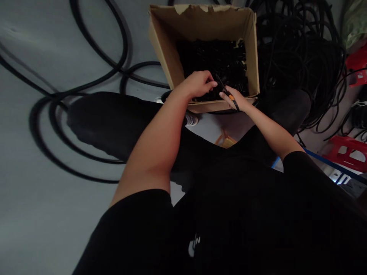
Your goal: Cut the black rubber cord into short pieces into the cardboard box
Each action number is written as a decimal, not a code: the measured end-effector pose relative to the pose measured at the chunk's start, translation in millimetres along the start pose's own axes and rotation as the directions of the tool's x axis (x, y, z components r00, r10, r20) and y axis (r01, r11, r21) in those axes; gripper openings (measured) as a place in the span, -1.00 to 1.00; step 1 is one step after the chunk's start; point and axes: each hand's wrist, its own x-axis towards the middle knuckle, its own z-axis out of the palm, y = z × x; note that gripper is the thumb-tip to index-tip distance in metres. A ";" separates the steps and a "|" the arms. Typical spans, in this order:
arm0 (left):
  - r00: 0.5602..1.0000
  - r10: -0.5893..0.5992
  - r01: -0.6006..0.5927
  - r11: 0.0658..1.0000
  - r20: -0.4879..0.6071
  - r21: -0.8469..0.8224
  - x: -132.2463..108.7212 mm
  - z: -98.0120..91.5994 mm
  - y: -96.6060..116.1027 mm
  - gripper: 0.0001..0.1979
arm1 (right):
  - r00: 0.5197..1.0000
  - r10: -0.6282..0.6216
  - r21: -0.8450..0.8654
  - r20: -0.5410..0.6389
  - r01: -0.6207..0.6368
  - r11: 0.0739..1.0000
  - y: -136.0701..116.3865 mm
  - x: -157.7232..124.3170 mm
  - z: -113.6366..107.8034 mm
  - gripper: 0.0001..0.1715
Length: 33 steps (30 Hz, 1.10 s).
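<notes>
Over the near side of an open cardboard box (166, 47), both my hands work close together. Small black pieces (212, 57) fill the bottom of the box, too dark to name singly. My left hand (200, 83) is closed, thumb and fingertips pinched; whatever they hold cannot be made out. Just to its right, my right hand (236, 100) is closed around a pair of scissors (231, 97) with black and orange handles. The dark blades point up and left, toward the left fingertips.
Thick black hose (88, 82) loops across the grey floor on the left. A large tangle of black tubing (298, 57) lies right of the box. Farther right are a red plastic stool (348, 152) and another red object (357, 67). My legs flank the box.
</notes>
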 end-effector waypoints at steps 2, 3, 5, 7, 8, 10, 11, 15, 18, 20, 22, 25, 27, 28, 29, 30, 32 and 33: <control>1.000 -0.008 0.008 1.000 -0.002 0.031 1.1 -0.8 -1.7 -0.58 | 1.000 0.011 -0.006 -0.007 -0.011 1.000 -0.9 -0.5 0.5 -0.24; 1.000 -0.002 0.001 0.999 0.008 0.042 0.9 -0.4 -1.7 -0.58 | 1.000 0.015 -0.008 -0.009 -0.015 1.000 1.7 0.4 1.1 -0.24; 0.999 0.029 -0.031 0.998 0.044 0.046 -0.5 1.5 0.1 -0.57 | 1.000 0.008 -0.004 0.007 -0.008 1.000 10.1 3.4 2.3 -0.26; 0.995 0.062 -0.064 0.997 0.082 0.031 -2.5 3.4 3.5 -0.55 | 1.000 0.006 -0.011 0.007 -0.005 1.000 17.4 6.7 2.5 -0.29; 0.993 0.064 -0.067 0.997 0.097 0.024 -3.5 3.7 5.4 -0.54 | 1.000 0.009 -0.022 -0.004 -0.009 1.000 19.0 8.1 2.0 -0.30; 0.993 0.035 -0.038 0.999 0.109 0.021 -4.8 2.1 8.9 -0.53 | 0.999 0.021 -0.055 -0.039 -0.023 0.998 17.3 9.6 0.2 -0.33; 0.994 0.014 -0.016 1.000 0.105 0.024 -5.0 0.4 10.0 -0.53 | 0.998 0.027 -0.073 -0.059 -0.032 0.997 14.6 9.8 -0.9 -0.34; 0.998 -0.006 0.005 1.000 0.055 0.024 -3.8 -7.4 9.5 -0.52 | 0.995 0.032 -0.110 -0.092 -0.042 0.993 3.5 7.7 -2.7 -0.33; 0.999 0.016 -0.016 1.000 0.042 0.012 -2.6 -8.4 5.8 -0.48 | 0.997 -0.017 -0.088 -0.072 0.011 0.996 4.6 6.6 -1.3 -0.29; 0.997 0.024 -0.024 1.000 0.071 0.009 -1.8 -6.3 2.7 -0.43 | 0.997 -0.054 -0.057 -0.047 0.051 0.997 9.2 6.6 -0.4 -0.26; 0.991 0.030 -0.032 0.999 0.129 0.012 -0.4 -3.1 -1.1 -0.40 | 0.997 -0.071 -0.024 -0.015 0.071 0.997 14.2 6.7 -0.1 -0.24; 0.983 0.064 -0.068 0.997 0.175 0.020 4.2 0.8 -8.7 -0.41 | 0.999 -0.054 0.000 0.003 0.054 0.999 19.3 6.2 -1.1 -0.22; 0.989 0.071 -0.075 0.997 0.133 0.029 8.5 0.7 -13.9 -0.43 | 1.000 -0.018 0.000 -0.017 0.018 1.000 20.7 5.8 -2.2 -0.22; 0.993 0.064 -0.067 0.997 0.102 0.033 10.5 -0.2 -16.0 -0.45 | 1.000 0.002 0.001 -0.030 -0.002 1.000 21.0 5.7 -2.7 -0.22; 0.996 0.050 -0.052 0.998 0.072 0.035 12.3 -1.4 -17.6 -0.46 | 0.999 0.020 0.006 -0.041 -0.020 1.000 21.3 5.8 -2.9 -0.22; 0.998 0.034 -0.036 0.999 0.049 0.033 13.6 -2.8 -18.6 -0.49 | 0.998 0.033 0.015 -0.049 -0.033 0.999 21.4 6.0 -2.7 -0.22; 0.999 0.017 -0.018 1.000 0.029 0.021 14.3 -5.2 -18.5 -0.53 | 0.998 0.043 0.043 -0.043 -0.041 0.998 21.8 6.4 -1.1 -0.23; 1.000 0.016 -0.016 1.000 0.025 0.013 13.7 -5.9 -17.7 -0.55 | 0.999 0.039 0.057 -0.034 -0.037 0.998 21.9 6.6 0.4 -0.24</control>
